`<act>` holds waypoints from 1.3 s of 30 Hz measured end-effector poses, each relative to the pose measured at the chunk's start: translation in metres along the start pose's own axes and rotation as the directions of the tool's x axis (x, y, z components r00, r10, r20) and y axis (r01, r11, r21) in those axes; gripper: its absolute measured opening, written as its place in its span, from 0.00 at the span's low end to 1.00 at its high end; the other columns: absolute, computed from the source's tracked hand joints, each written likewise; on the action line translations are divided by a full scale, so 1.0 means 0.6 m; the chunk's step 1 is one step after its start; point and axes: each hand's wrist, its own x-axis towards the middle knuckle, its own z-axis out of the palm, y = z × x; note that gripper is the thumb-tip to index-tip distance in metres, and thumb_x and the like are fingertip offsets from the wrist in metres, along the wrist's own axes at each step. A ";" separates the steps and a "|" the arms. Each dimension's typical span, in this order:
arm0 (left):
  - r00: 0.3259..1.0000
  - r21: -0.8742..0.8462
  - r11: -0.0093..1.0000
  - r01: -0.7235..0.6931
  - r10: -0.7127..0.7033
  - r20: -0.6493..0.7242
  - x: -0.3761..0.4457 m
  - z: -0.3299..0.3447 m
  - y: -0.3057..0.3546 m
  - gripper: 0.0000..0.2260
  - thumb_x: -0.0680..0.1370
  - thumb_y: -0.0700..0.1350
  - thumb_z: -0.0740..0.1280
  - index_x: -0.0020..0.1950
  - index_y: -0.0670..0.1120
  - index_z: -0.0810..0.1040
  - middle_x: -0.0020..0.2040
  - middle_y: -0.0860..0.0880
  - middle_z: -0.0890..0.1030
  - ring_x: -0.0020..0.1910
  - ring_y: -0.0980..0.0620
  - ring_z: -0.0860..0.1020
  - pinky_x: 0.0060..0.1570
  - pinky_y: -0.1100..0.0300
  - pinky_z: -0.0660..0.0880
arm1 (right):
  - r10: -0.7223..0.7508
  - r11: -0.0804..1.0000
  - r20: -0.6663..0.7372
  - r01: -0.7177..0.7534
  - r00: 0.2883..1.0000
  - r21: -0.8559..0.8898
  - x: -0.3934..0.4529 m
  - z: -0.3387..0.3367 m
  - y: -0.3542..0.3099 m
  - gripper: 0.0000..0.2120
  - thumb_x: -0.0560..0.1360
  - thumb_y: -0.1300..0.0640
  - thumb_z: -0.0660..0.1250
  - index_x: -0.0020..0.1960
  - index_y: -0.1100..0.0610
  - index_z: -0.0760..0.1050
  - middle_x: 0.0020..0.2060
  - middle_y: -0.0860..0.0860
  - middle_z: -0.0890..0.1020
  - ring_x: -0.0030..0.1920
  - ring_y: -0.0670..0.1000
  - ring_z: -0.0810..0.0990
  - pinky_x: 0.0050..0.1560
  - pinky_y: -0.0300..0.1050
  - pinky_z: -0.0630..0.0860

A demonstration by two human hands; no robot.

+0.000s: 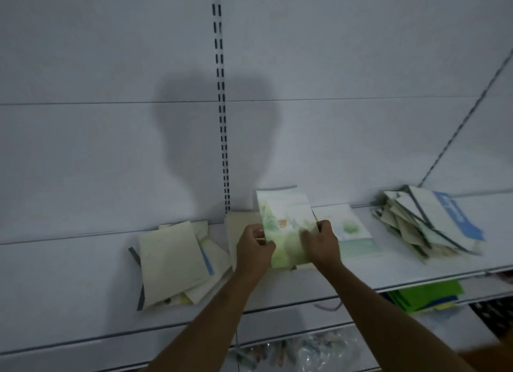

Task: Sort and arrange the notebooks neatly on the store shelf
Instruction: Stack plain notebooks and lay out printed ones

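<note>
I hold a notebook with a pale green painted cover point(283, 221) upright over the white shelf point(83, 274). My left hand point(254, 249) grips its left edge and my right hand point(323, 245) grips its right edge. Behind my right hand lies a flat notebook with a green blotch on its cover point(352, 232). A cream notebook point(236, 227) lies flat behind my left hand. To the left is a messy pile of cream notebooks point(177, 263). At the right sits a fanned, untidy stack of notebooks with blue and grey spines point(427, 224).
The white back panel point(111, 121) carries a slotted upright point(220, 94). On a lower shelf at the right lie green and blue items point(424, 294). Clear plastic packets point(305, 349) lie below the shelf's front edge.
</note>
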 end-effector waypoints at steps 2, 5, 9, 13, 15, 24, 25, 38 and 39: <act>0.998 0.020 1.000 -0.004 0.003 0.057 -0.004 0.051 0.008 0.17 0.71 0.33 0.68 0.58 0.44 0.74 0.49 0.49 0.80 0.45 0.51 0.79 0.46 0.58 0.79 | 0.009 1.000 -0.022 -0.009 1.000 -0.011 0.023 -0.045 0.029 0.12 0.75 0.54 0.65 0.54 0.61 0.69 0.45 0.55 0.77 0.46 0.57 0.76 0.44 0.44 0.69; 0.995 0.062 0.998 0.016 -0.022 0.093 -0.006 0.123 0.014 0.18 0.70 0.30 0.67 0.58 0.42 0.75 0.51 0.46 0.81 0.45 0.51 0.79 0.47 0.59 0.78 | 0.011 0.999 -0.018 -0.012 1.000 -0.033 0.052 -0.099 0.070 0.14 0.74 0.55 0.66 0.55 0.61 0.70 0.45 0.54 0.77 0.47 0.58 0.76 0.44 0.43 0.68; 0.998 0.132 0.991 0.019 -0.028 0.064 -0.007 0.202 0.017 0.18 0.71 0.30 0.66 0.59 0.41 0.76 0.52 0.46 0.81 0.47 0.51 0.79 0.47 0.60 0.77 | -0.026 0.997 0.043 0.029 0.999 -0.070 0.085 -0.141 0.123 0.18 0.73 0.52 0.65 0.57 0.62 0.69 0.46 0.55 0.77 0.47 0.58 0.77 0.43 0.44 0.69; 0.998 0.162 0.987 0.013 -0.023 0.060 -0.003 0.268 0.015 0.17 0.72 0.30 0.65 0.59 0.41 0.77 0.52 0.47 0.81 0.49 0.49 0.80 0.50 0.55 0.79 | -0.019 0.996 0.080 0.026 0.997 -0.086 0.128 -0.176 0.161 0.18 0.72 0.54 0.64 0.59 0.60 0.71 0.50 0.57 0.78 0.47 0.56 0.76 0.44 0.46 0.72; 0.997 0.184 0.983 0.018 -0.031 0.070 -0.002 0.298 0.014 0.17 0.74 0.31 0.66 0.61 0.40 0.76 0.55 0.46 0.80 0.49 0.51 0.78 0.50 0.58 0.78 | -0.020 0.989 0.114 0.037 0.993 -0.145 0.151 -0.193 0.179 0.20 0.73 0.56 0.65 0.63 0.60 0.71 0.55 0.58 0.76 0.53 0.57 0.76 0.50 0.48 0.75; 0.997 0.348 0.937 0.024 -0.047 0.058 0.019 0.387 0.015 0.21 0.75 0.41 0.69 0.68 0.42 0.71 0.62 0.44 0.77 0.59 0.47 0.77 0.57 0.62 0.71 | 0.004 0.947 0.187 0.056 0.982 -0.316 0.220 -0.216 0.230 0.20 0.69 0.57 0.65 0.61 0.58 0.73 0.54 0.58 0.77 0.55 0.59 0.76 0.55 0.52 0.76; 0.995 0.372 0.928 0.026 -0.061 0.082 0.021 0.392 0.015 0.23 0.75 0.43 0.70 0.68 0.43 0.71 0.63 0.44 0.76 0.59 0.47 0.76 0.58 0.61 0.72 | 0.012 0.935 0.192 0.057 0.981 -0.349 0.221 -0.214 0.232 0.20 0.71 0.57 0.65 0.62 0.58 0.72 0.55 0.58 0.75 0.57 0.59 0.74 0.56 0.50 0.75; 0.970 0.813 0.564 -0.144 -0.083 0.229 0.013 0.419 0.003 0.25 0.73 0.52 0.66 0.68 0.48 0.67 0.64 0.46 0.69 0.65 0.43 0.63 0.57 0.50 0.68 | 0.034 0.937 0.192 0.036 0.981 -0.349 0.242 -0.205 0.251 0.26 0.74 0.54 0.65 0.70 0.58 0.66 0.58 0.61 0.71 0.57 0.61 0.73 0.56 0.50 0.72; 0.970 0.823 0.547 -0.153 -0.077 0.232 0.013 0.418 0.002 0.25 0.73 0.53 0.66 0.68 0.48 0.67 0.64 0.46 0.69 0.64 0.43 0.63 0.57 0.49 0.68 | 0.035 0.941 0.185 0.030 0.982 -0.338 0.241 -0.204 0.252 0.27 0.74 0.55 0.65 0.71 0.58 0.65 0.59 0.61 0.71 0.58 0.61 0.73 0.56 0.50 0.72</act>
